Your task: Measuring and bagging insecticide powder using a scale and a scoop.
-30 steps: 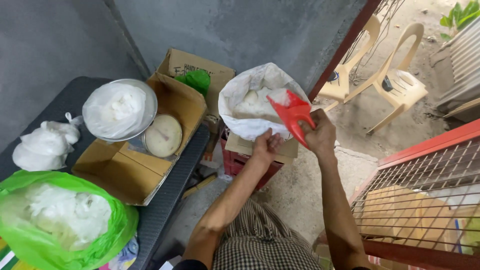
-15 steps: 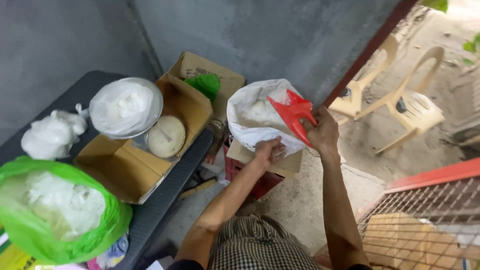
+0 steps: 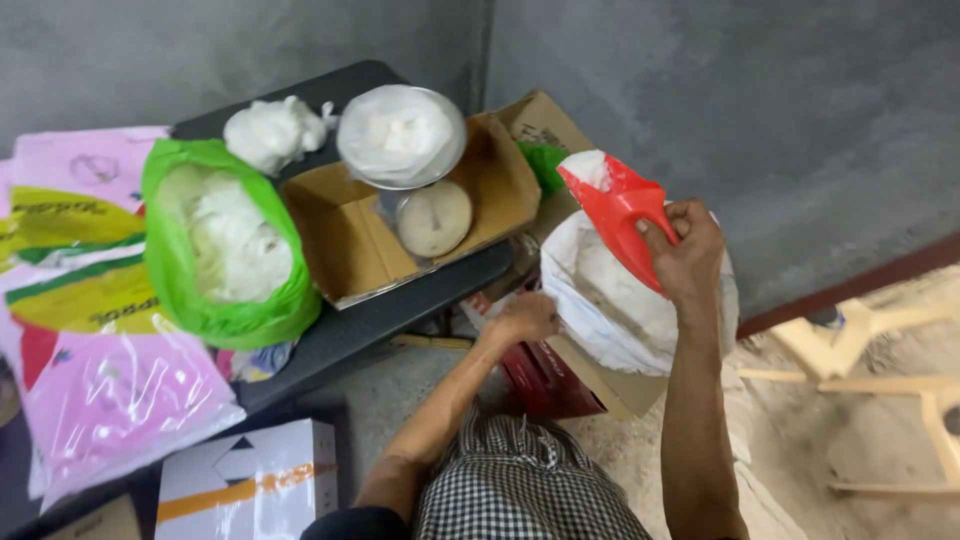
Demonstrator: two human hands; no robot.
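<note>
My right hand grips the handle of a red plastic scoop loaded with white powder, lifted above the open white sack. My left hand holds the sack's near left rim. The sack sits on a cardboard box over a red crate. To the left, a weighing scale stands inside an open cardboard box; its metal bowl holds a clear bag of white powder.
A dark table carries the box, a green bag of white packets and a tied white bag. Pink and yellow printed sacks lie at left. A white carton sits below. A plastic chair stands at right.
The view swung left and nearer. My right hand lifted the red scoop out of the sack, now filled with white powder. My left hand stays on the sack's rim.
</note>
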